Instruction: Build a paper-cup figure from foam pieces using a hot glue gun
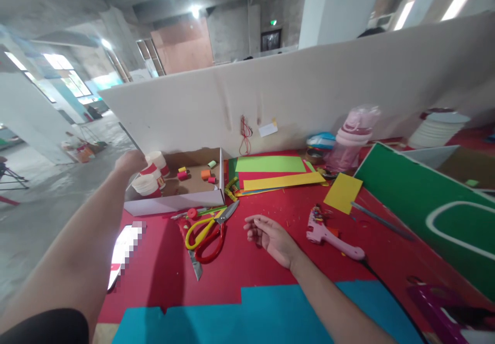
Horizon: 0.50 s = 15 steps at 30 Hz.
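Note:
My left hand (132, 163) reaches over the near left corner of a shallow cardboard box (174, 202). It is at the red-and-white paper cups (146, 185) there and seems to touch one; its fingers are mostly hidden, so I cannot tell whether it grips. My right hand (270, 238) hovers over the red table, palm turned sideways, fingers loosely bent and apart, with nothing in it. Left of it lie scissors (209, 234) with one yellow and one red handle, across a utility-knife-like blade (195, 266). To its right rests a pink glue gun (334, 238).
Small rolled paper pieces (205, 175) lie in the box. Coloured sheets (270, 164) are stacked behind my right hand. A lit phone (124, 251) is at the left edge, blue sheets (278, 310) in front. A green board (421, 212) stands right, before a white partition (309, 86).

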Available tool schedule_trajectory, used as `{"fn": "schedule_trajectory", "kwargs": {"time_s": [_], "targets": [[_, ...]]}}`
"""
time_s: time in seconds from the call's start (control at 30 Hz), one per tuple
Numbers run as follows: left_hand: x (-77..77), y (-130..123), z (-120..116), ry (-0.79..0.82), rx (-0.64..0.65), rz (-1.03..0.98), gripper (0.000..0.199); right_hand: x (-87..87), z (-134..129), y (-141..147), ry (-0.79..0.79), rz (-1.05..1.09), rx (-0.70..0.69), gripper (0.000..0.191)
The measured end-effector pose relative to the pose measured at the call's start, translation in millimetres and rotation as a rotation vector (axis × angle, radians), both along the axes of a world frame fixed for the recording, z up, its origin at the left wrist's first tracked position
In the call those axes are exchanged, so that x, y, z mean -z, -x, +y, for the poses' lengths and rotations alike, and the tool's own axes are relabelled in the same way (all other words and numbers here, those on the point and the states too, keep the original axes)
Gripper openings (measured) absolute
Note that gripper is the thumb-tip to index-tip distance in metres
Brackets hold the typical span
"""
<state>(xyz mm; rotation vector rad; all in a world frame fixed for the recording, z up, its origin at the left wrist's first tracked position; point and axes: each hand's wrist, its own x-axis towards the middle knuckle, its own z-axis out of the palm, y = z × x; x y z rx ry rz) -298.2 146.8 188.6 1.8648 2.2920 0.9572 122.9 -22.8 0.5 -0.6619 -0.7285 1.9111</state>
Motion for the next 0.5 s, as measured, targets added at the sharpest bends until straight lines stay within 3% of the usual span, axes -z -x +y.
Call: {"fn": "schedule_trajectory", "kwargs": {"time_s": [0.13,0.23,0.27,0.3,0.37,0.43,0.5], "targets": [[-24.4,-10,-20,0.068,-0.134,0.167,0.017,1.7,1,0,-0.017,0.001,-0.006,0.027],[-39.9,-39,-43,-0.098,-0.182,0.261,0.007,1.3,1,0,-0.04,-0.007,-0.017,0.028],[-40.4,-55,-52,-0.189,-0.138,0.22,0.004,0.6,0,0,-0.054,-0.012,-0.027,0.028],[-37.3,-73,-62,-0.258,-0.074,0.096,0.004,-0.4,-1,0,-0.074,-0.016,-0.036,0.028],[-20.1,-115,-85,-0.304,0.145,-0.387,0.006,-2.9,-2,0,-0.131,-0.021,-0.023,0.028],[8.9,-159,-109,-0.196,0.385,-0.893,0.009,-5.7,-3,-1,-0.202,-0.027,0.049,0.032],[42.9,-199,-131,-0.055,0.542,-1.255,0.012,-8.3,-2,-4,-0.275,-0.051,0.158,0.041]]}}
